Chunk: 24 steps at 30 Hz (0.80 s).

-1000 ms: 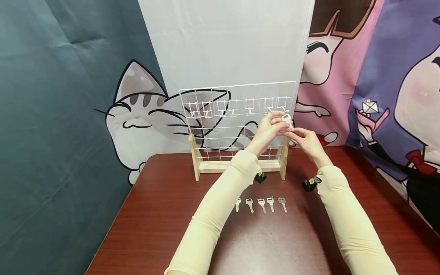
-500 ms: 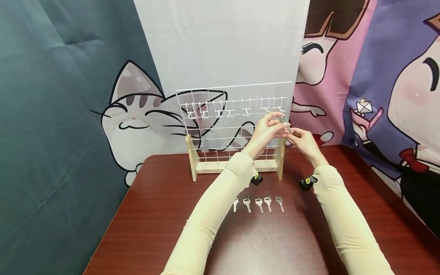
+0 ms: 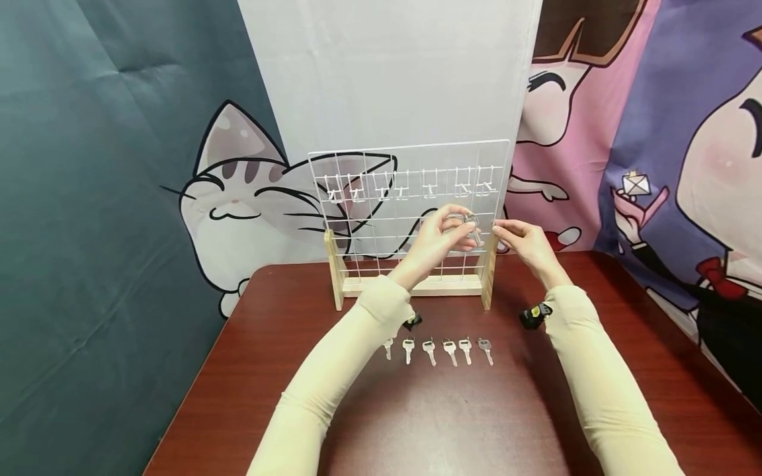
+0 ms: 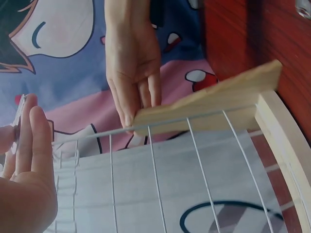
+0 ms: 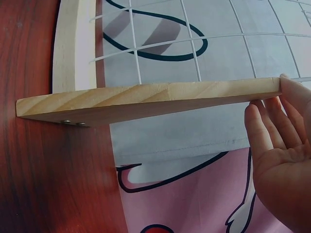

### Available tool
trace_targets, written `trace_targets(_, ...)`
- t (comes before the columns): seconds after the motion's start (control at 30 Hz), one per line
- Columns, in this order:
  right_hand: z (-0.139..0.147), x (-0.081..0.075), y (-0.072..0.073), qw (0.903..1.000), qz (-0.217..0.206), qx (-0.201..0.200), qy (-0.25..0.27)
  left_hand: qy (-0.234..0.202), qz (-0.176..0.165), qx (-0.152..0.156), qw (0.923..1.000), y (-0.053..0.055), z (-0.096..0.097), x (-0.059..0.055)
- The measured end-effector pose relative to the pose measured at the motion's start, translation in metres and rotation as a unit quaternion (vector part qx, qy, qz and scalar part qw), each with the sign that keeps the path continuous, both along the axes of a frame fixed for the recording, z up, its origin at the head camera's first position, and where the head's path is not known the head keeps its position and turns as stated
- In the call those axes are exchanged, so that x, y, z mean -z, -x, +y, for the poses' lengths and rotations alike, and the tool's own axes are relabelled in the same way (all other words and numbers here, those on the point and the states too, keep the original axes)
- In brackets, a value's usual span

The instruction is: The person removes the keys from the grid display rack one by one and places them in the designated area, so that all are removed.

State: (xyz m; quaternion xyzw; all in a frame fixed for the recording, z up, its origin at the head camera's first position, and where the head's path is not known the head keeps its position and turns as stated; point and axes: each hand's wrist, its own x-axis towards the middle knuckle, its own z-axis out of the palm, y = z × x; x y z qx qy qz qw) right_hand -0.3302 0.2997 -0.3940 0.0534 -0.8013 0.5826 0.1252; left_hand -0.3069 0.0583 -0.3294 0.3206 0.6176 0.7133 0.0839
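My left hand (image 3: 433, 239) pinches a silver key (image 3: 477, 238) with a ring, held up in front of the white wire grid rack (image 3: 411, 228). The left wrist view shows only the edge of the key, beside the left fingers. My right hand (image 3: 528, 250) grips the top of the rack's right wooden upright (image 5: 146, 97), thumb on one side and fingers on the other. Several white hooks (image 3: 430, 190) hang in a row on the upper grid. A row of several silver keys (image 3: 450, 352) lies on the table in front of the rack.
The rack stands on a wooden base (image 3: 446, 286) near the back of the dark red table (image 3: 250, 377). A printed cloth backdrop (image 3: 381, 73) hangs behind. My left sleeve (image 3: 333, 377) crosses over the table near the left end of the key row.
My left hand has moved left and slightly down with the key, away from the right hand, uncovering the rightmost hooks. The right hand stays at the upright.
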Motion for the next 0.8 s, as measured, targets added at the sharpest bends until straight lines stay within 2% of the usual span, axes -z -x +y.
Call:
trace_targets(0.17,0.001,-0.001,0.000,1.0000,-0.002,-0.006,-0.001,0.017,0.015,-0.015,0.9996,-0.006,-0.023,0.001)
trace_targets(0.4,0.000,0.002,0.000,0.9998,0.010,-0.010,-0.012,0.024,0.029,-0.036,0.9987,-0.017,-0.059,0.008)
trace_targets(0.47,-0.001,0.003,-0.001,0.9998,0.010,-0.010,-0.010,0.031,0.035,-0.051,0.9976,-0.020,-0.070,0.011)
trace_targets(0.57,-0.001,0.006,-0.003,0.9998,0.001,-0.014,-0.012,0.043,0.026,-0.075,0.9959,-0.023,-0.085,0.017)
trace_targets(0.7,-0.001,0.004,-0.003,0.9998,0.002,-0.015,-0.009,0.058,0.020,-0.096,0.9935,-0.024,-0.099,0.021)
trace_targets(0.8,-0.001,0.000,-0.001,0.9998,0.015,-0.014,-0.002,0.061,0.033,-0.102,0.9924,-0.021,-0.107,0.021)
